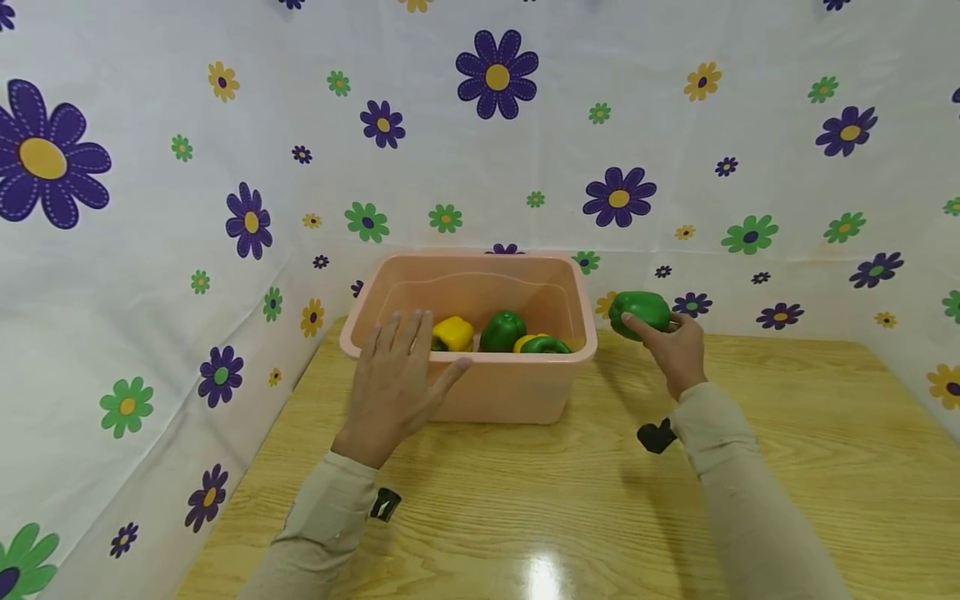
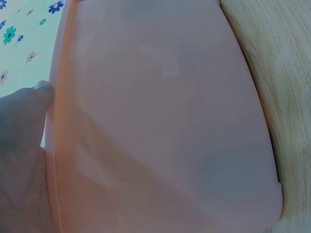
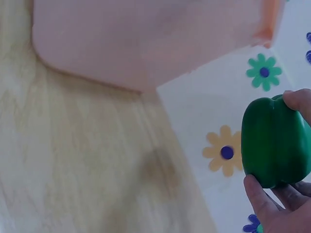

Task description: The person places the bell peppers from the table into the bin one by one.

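Note:
My right hand point(image 1: 678, 343) grips a green bell pepper point(image 1: 639, 314) in the air, to the right of a pink plastic tub point(image 1: 498, 387). In the right wrist view the thumb is at one end of the green bell pepper point(image 3: 274, 141) and fingers are at the other. My left hand point(image 1: 397, 379) rests on the tub's near rim at the left, its fingers straight and reaching over the edge. Inside the tub lie a yellow bell pepper point(image 1: 454, 333), a green pepper point(image 1: 502, 332) and, at the right, another green pepper point(image 1: 546, 344) partly covering a yellow one.
The tub stands on a wood-grain table point(image 1: 517, 492). Behind it and to the left hangs a white flowered cloth point(image 1: 540, 142). A black wrist-camera piece point(image 1: 657, 436) sits by the right cuff and another point(image 1: 386, 504) by the left.

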`<state>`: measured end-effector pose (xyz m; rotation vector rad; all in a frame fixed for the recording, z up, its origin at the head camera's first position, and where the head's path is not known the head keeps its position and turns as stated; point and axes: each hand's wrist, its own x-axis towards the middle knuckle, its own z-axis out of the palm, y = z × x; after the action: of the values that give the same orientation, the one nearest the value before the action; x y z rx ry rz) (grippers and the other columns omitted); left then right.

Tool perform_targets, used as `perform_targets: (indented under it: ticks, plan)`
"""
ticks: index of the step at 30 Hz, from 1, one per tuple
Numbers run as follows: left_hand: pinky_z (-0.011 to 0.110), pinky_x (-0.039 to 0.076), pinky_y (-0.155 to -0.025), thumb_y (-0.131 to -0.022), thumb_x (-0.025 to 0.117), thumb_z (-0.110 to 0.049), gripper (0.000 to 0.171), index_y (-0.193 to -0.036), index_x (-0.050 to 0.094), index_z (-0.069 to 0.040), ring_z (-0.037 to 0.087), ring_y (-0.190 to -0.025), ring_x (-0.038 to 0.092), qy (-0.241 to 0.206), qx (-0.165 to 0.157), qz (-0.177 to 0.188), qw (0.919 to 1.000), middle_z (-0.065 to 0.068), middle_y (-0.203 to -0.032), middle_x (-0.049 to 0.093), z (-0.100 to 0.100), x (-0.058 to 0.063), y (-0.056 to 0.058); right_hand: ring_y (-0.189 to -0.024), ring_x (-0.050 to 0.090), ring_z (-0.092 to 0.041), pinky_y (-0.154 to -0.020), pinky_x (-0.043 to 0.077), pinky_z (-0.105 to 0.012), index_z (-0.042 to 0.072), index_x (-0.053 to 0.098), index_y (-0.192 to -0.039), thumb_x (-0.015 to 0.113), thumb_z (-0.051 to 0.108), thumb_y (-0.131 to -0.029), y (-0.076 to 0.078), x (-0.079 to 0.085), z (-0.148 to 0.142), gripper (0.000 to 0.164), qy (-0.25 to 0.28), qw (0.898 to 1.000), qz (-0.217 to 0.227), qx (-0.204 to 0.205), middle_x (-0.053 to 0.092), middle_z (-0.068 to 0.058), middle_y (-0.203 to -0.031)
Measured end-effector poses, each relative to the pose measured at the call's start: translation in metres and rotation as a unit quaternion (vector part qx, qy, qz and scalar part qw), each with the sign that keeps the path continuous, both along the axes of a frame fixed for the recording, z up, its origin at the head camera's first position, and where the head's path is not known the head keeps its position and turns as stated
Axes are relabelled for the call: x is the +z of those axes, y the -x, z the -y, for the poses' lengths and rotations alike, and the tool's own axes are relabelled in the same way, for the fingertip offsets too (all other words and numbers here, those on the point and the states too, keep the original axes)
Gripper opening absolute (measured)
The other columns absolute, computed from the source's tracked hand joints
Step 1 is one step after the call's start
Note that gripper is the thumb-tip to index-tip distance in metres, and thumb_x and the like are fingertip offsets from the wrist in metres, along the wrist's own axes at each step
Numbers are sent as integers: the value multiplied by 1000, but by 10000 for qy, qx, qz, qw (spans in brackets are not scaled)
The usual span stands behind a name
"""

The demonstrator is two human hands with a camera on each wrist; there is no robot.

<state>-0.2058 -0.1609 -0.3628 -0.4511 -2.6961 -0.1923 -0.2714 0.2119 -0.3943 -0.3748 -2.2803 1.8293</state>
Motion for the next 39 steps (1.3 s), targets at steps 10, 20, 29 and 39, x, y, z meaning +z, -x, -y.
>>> perform_targets:
  ticks: [10, 20, 29, 39]
  plan:
    - [54, 13, -123, -99, 41, -69, 90, -156, 35, 0, 42, -149, 27, 14, 39, 86, 10000, 19, -160, 35, -1, 2, -1, -129, 55, -31, -107, 47, -38, -3, 34, -153, 79, 47, -86, 1, 27, 5, 95, 185, 9992, -362, -16, 48, -22, -147]
    - [54, 14, -123, -99, 42, -68, 89, -155, 36, 1, 43, -148, 28, 21, -5, -11, 10000, 20, -159, 36, 0, 1, -1, -127, 58, -32, -110, 44, -40, 1, 30, -156, 77, 47, -88, -2, 45, 16, 95, 329, 9978, -577, 92, 47, -20, -149]
    - [55, 15, -123, -99, 44, -67, 88, -155, 36, 0, 43, -148, 29, 40, 1, -24, 10000, 20, -159, 37, 0, 2, -2, -127, 57, -28, -110, 44, -37, 1, 33, -154, 79, 44, -87, -2, 57, 26, 92, 466, 9957, -784, 166, 49, -17, -149]
    - [56, 17, -122, -99, 44, -66, 87, -155, 37, 0, 44, -146, 32, 36, -31, -98, 9999, 20, -158, 39, 1, 2, -2, -128, 55, -28, -113, 41, -40, 2, 35, -153, 80, 44, -86, -7, 68, 39, 91, 391, 9943, -940, 302, 50, -16, -148]
